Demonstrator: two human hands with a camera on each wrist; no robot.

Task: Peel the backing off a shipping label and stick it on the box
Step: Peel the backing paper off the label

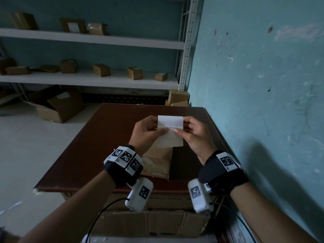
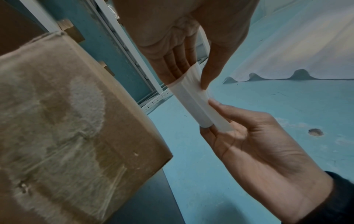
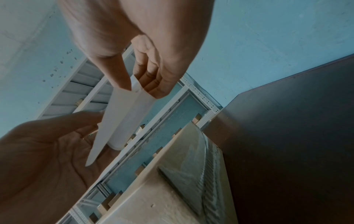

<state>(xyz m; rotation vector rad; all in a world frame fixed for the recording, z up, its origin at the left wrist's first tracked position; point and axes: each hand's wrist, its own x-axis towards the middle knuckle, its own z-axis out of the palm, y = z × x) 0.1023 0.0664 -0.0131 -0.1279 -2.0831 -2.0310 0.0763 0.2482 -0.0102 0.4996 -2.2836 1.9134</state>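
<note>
Above the table I hold a white shipping label (image 1: 170, 121) upright, and its cream backing sheet (image 1: 171, 140) hangs from the lower half. My left hand (image 1: 149, 129) pinches the left edge with the thumb in front and the fingers behind. My right hand (image 1: 190, 133) pinches the right edge the same way. In the left wrist view the label (image 2: 192, 104) and backing spread apart as two layers between the left hand (image 2: 191, 60) and right hand (image 2: 258, 144). The right wrist view shows the same split sheet (image 3: 122, 115). A brown cardboard box (image 1: 158, 163) lies on the table under my hands.
The dark red-brown table (image 1: 91, 146) stands against a teal wall (image 1: 263, 85) on the right. White shelves (image 1: 87, 79) behind carry several small cardboard boxes. An open carton (image 1: 57, 106) sits on the floor at left, and a flattened carton (image 1: 149, 223) lies below the table's near edge.
</note>
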